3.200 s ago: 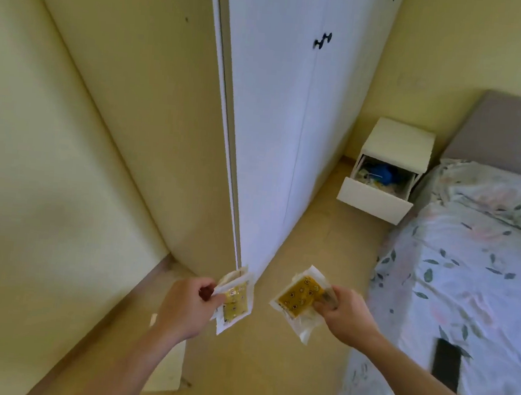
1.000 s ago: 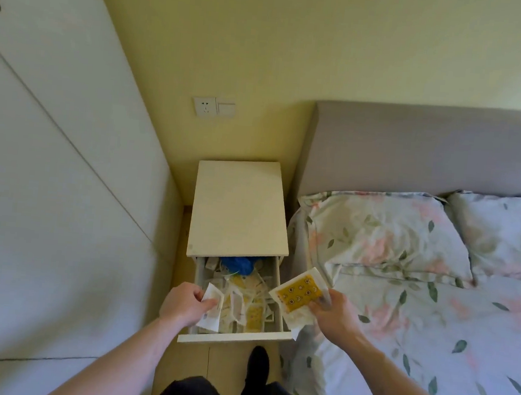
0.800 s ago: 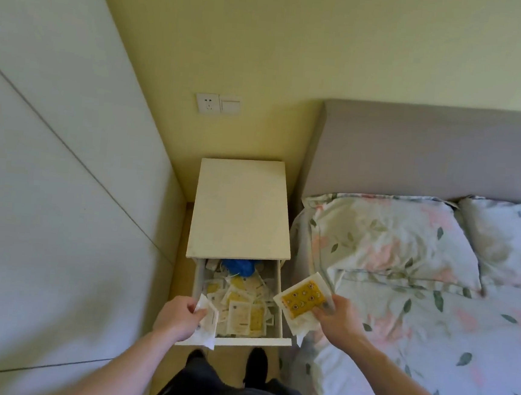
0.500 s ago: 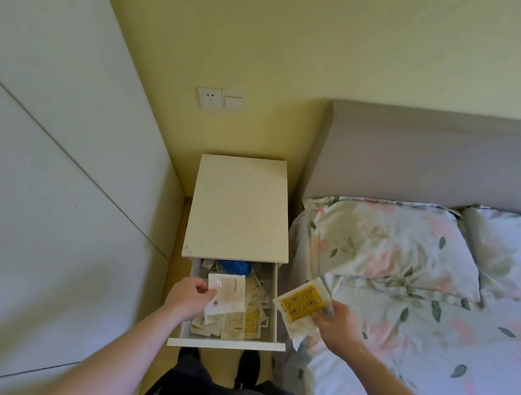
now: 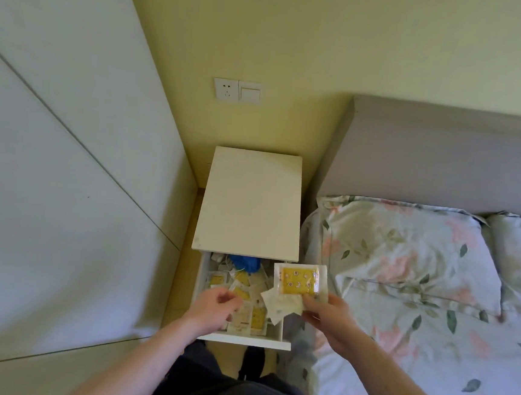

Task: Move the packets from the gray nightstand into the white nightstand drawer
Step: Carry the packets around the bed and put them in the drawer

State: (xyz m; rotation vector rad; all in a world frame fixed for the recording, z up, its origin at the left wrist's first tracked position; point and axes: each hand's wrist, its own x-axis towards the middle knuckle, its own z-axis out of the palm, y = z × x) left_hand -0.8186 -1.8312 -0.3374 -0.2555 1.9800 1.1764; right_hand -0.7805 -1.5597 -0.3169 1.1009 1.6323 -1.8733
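The white nightstand (image 5: pixel 249 202) stands between a wardrobe and the bed, its top drawer (image 5: pixel 249 341) pulled out toward me. Several clear packets (image 5: pixel 250 317) with yellow pads lie inside, plus a blue item (image 5: pixel 245 262) at the back. My left hand (image 5: pixel 214 308) hovers over the drawer's left half, fingers loosely curled, nothing in it. My right hand (image 5: pixel 330 320) pinches a yellow-pad packet (image 5: pixel 299 279) above the drawer's right edge, with a white packet (image 5: pixel 279 304) tucked under it. The gray nightstand is out of view.
A white wardrobe (image 5: pixel 66 164) fills the left side. The bed (image 5: pixel 415 321) with floral pillows (image 5: pixel 405 251) and a gray headboard (image 5: pixel 445 156) is on the right. A wall socket and switch (image 5: pixel 237 90) sit above the nightstand. My legs are below the drawer.
My left hand's packet has dropped into the drawer and the hand is now empty. My right hand has swung its packets left, over the drawer's right edge.
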